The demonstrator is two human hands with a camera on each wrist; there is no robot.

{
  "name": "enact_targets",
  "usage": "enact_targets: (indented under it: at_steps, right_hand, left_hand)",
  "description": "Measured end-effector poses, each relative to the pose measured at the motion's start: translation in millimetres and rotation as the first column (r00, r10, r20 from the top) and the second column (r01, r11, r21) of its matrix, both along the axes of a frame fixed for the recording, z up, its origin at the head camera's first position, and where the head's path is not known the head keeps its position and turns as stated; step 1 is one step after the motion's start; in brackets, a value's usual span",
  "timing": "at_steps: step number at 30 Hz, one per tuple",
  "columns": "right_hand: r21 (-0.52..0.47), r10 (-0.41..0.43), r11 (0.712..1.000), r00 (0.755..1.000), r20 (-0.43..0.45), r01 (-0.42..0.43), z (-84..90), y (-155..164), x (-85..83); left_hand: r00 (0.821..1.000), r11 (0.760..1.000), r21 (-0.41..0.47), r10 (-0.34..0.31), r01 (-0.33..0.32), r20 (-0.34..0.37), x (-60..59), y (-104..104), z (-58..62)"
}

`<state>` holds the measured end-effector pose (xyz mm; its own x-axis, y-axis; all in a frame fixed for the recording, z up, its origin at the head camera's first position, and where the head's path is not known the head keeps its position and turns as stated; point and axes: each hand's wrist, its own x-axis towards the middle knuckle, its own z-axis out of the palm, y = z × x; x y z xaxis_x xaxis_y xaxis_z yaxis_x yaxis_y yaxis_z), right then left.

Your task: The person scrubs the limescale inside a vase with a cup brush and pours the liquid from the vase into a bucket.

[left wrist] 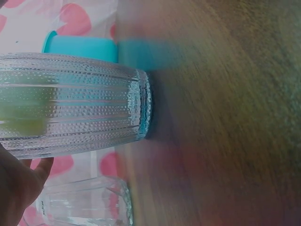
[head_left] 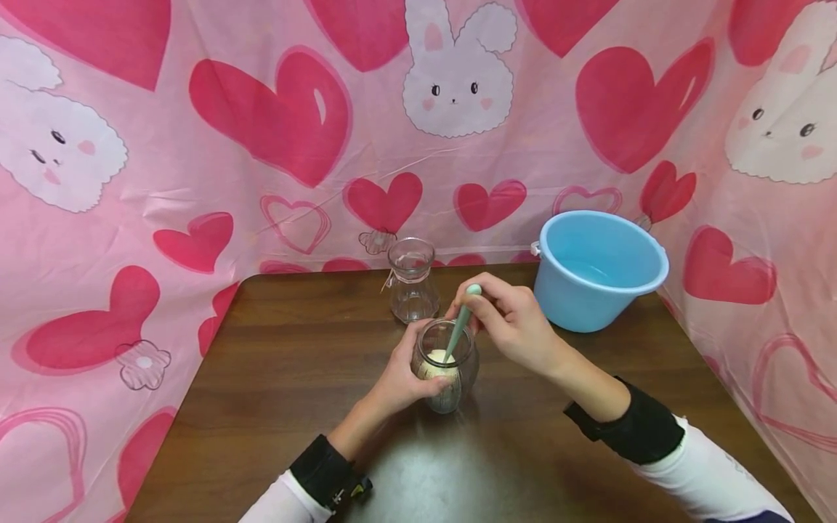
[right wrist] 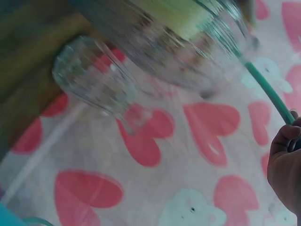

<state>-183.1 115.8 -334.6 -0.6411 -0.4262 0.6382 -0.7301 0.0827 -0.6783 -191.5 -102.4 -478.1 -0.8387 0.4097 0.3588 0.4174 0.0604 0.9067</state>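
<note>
My left hand grips a ribbed, dotted clear glass jar round its side, thumb at the front. The jar is near the middle of the wooden table, its mouth upward. Between the fingertips of my right hand is the green handle of what looks like a sponge bottle brush, slanting down through the jar's mouth. Its pale yellow head sits inside the jar, seen blurred through the glass in both wrist views. Fingers of the left hand show beside the jar in the left wrist view.
A second clear glass vase, with a tie round its neck, stands just behind the jar. At the back right is a light blue bucket. A pink heart-and-rabbit cloth hangs behind the table and along both sides.
</note>
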Motion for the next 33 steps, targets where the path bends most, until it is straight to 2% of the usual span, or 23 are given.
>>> enact_targets:
  at_steps: [3,6,12,14,21,24,27,33]
  right_hand:
    - [-0.035,0.008,0.999,1.000,0.014,-0.008,11.4,3,1.7]
    - [-0.017,0.016,1.000,1.000,0.024,-0.016,14.5,2,2.1]
    - [0.086,-0.003,0.996,0.999,0.037,0.000,-6.0,-3,-1.6]
    - [0.094,-0.011,0.996,1.000,0.029,0.008,-7.4,-3,-3.1]
    - [0.016,-0.005,1.000,1.000,-0.024,0.006,18.2,-1,-2.8]
    - [0.019,0.019,1.000,0.999,-0.030,-0.019,22.3,-2,-2.3]
    - [0.053,0.033,0.998,0.999,-0.017,-0.032,15.6,-3,-2.1]
    - [0.129,0.010,0.992,1.000,-0.016,-0.008,-4.6,-4,-4.0]
  left_hand:
    - [1.000,1.000,-0.002,0.002,-0.002,0.007,0.7,0,-0.2]
    - [1.000,1.000,0.001,0.005,-0.005,0.009,0.0,0,-0.6]
    - [1.000,1.000,-0.005,0.007,-0.007,0.011,-0.9,-1,-1.5]
    - [1.000,1.000,-0.007,0.005,-0.005,0.012,-0.7,-1,-1.4]
    - [1.000,1.000,0.003,-0.004,0.004,0.001,-0.1,-1,-1.1]
    - [1.000,1.000,0.007,-0.004,0.004,-0.005,0.4,-1,-0.9]
    - [1.000,1.000,0.009,-0.009,0.009,-0.011,0.2,0,-0.7]
    - [1.000,1.000,0.015,-0.015,0.015,-0.011,-0.6,-1,-1.5]
